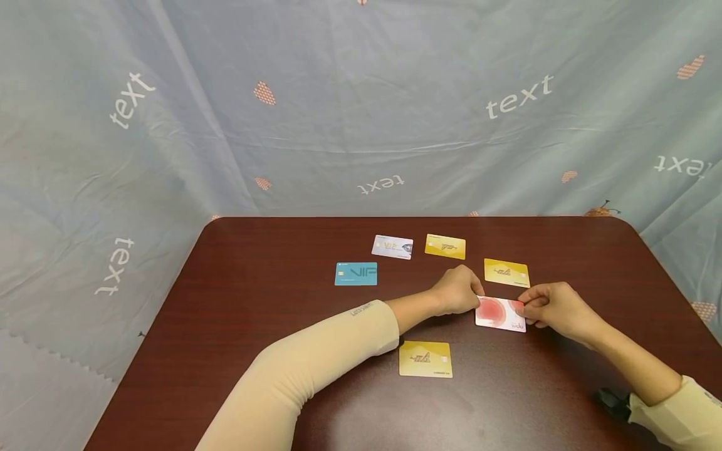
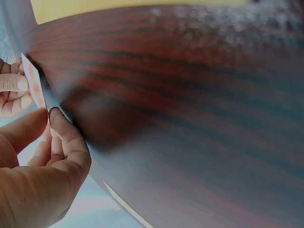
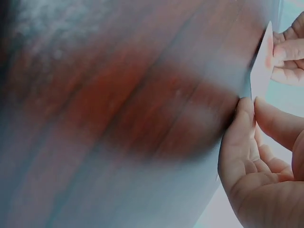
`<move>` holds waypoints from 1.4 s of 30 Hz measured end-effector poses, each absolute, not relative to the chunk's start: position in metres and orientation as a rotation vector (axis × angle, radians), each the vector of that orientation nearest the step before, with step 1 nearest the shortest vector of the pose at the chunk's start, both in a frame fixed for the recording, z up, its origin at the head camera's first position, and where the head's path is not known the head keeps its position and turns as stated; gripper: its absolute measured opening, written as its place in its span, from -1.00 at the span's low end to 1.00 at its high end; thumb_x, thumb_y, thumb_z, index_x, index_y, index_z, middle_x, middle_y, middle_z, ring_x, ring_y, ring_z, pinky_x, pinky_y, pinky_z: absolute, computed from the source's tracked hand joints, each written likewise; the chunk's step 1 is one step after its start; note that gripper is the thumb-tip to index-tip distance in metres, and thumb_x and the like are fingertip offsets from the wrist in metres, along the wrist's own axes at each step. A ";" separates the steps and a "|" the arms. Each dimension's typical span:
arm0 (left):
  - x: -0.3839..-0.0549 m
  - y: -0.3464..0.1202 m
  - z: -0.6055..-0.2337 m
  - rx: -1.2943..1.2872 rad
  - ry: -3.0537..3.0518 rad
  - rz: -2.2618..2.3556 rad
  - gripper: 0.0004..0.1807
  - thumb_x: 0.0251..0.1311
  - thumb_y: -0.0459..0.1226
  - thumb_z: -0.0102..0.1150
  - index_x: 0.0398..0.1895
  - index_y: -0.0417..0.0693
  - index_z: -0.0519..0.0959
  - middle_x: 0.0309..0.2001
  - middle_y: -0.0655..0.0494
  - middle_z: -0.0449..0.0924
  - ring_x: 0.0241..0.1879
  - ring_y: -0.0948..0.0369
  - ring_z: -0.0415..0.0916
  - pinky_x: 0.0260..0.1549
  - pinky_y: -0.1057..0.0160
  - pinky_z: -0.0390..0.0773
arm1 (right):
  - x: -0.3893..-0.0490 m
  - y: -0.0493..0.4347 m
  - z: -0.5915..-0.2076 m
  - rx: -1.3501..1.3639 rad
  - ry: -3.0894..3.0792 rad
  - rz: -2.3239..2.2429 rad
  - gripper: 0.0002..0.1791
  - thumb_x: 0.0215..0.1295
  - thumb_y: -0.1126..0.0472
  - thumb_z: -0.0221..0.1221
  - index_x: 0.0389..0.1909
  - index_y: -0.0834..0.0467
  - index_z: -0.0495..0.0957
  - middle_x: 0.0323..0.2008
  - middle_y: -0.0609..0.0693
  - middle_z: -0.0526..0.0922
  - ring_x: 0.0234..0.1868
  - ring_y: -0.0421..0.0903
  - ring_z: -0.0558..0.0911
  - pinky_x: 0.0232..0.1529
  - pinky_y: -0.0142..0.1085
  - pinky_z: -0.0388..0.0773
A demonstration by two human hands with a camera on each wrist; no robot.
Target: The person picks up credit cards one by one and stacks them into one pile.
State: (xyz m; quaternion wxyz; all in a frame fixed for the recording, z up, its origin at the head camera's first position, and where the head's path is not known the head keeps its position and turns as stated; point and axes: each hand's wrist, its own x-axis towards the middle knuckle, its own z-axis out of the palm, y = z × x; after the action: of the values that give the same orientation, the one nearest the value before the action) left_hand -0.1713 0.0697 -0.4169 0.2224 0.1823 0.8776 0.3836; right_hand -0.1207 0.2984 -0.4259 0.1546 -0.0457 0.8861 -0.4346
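Observation:
A white card with red circles [image 1: 492,312] is held between both hands near the right middle of the table. My left hand [image 1: 458,290] pinches its left edge between thumb and finger, and my right hand [image 1: 561,311] pinches the opposite edge. Both wrist views show the card edge-on: the left wrist view has the card [image 2: 34,83] at far left, the right wrist view has the card [image 3: 261,66] at far right. Just beyond the hands lies a yellow card [image 1: 506,273]. Another yellow card [image 1: 425,359] lies nearer, by the left sleeve.
Toward the back of the dark brown table [image 1: 271,300] lie a silver card [image 1: 392,247] and a yellow card [image 1: 445,247]. A blue card [image 1: 356,274] lies left of the left hand. Behind the table hangs a grey-blue curtain [image 1: 338,125].

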 end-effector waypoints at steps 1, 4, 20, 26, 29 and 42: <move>-0.172 0.069 -0.417 0.481 2.420 1.082 -0.84 0.15 -0.56 0.36 -0.23 -0.25 0.79 -0.19 0.07 0.76 -0.23 0.28 0.50 -0.38 0.44 0.54 | -0.121 0.298 -0.426 -0.129 2.528 -1.259 -0.71 0.34 0.33 0.38 -0.07 0.48 0.63 -0.33 0.08 0.75 -0.37 -0.08 0.69 -0.36 -0.27 0.72; -0.173 0.068 -0.418 0.416 2.412 1.120 -0.88 0.18 -0.54 0.38 -0.26 -0.24 0.80 -0.19 0.06 0.77 -0.23 0.29 0.51 -0.37 0.44 0.55 | -0.122 0.297 -0.426 -0.127 2.502 -1.289 -0.70 0.35 0.33 0.38 -0.06 0.49 0.63 -0.31 0.10 0.76 -0.36 -0.10 0.71 -0.34 -0.26 0.74; -0.187 0.043 -0.403 0.385 2.162 1.330 -0.94 0.19 -0.56 0.40 -0.29 -0.35 0.76 -0.41 0.02 0.75 -0.45 0.12 0.68 -0.38 0.30 0.72 | -0.126 0.287 -0.413 -0.115 2.428 -1.368 -0.67 0.41 0.32 0.33 0.02 0.52 0.61 -0.26 0.14 0.78 -0.35 -0.07 0.73 -0.28 -0.28 0.75; -0.188 0.033 -0.397 0.387 2.125 1.334 -0.94 0.21 -0.55 0.38 -0.27 -0.37 0.76 -0.47 0.04 0.74 -0.46 0.15 0.68 -0.37 0.30 0.73 | -0.127 0.281 -0.410 -0.112 2.397 -1.411 -0.64 0.40 0.31 0.34 0.04 0.52 0.61 -0.23 0.16 0.78 -0.36 -0.06 0.73 -0.28 -0.27 0.75; -0.189 0.028 -0.395 0.376 2.106 1.338 -0.94 0.22 -0.54 0.39 -0.26 -0.36 0.76 -0.46 0.04 0.74 -0.44 0.14 0.69 -0.31 0.25 0.75 | -0.127 0.279 -0.408 -0.107 2.379 -1.442 -0.65 0.39 0.33 0.34 0.04 0.54 0.61 -0.24 0.17 0.78 -0.36 -0.06 0.74 -0.29 -0.26 0.75; -0.191 0.009 -0.392 0.333 2.072 1.347 -0.95 0.20 -0.51 0.43 -0.29 -0.31 0.78 -0.43 0.00 0.77 -0.44 0.13 0.69 -0.27 0.19 0.76 | -0.124 0.264 -0.401 -0.084 2.302 -1.509 -0.61 0.36 0.31 0.39 0.05 0.53 0.62 -0.22 0.15 0.79 -0.38 -0.08 0.74 -0.26 -0.25 0.75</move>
State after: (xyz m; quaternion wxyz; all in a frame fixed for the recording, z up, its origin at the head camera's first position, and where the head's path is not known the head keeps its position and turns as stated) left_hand -0.1910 0.0086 -0.3916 0.3185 0.1266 0.7877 0.5120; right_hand -0.1244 0.2640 -0.4014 0.1927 -0.0298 0.8202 -0.5378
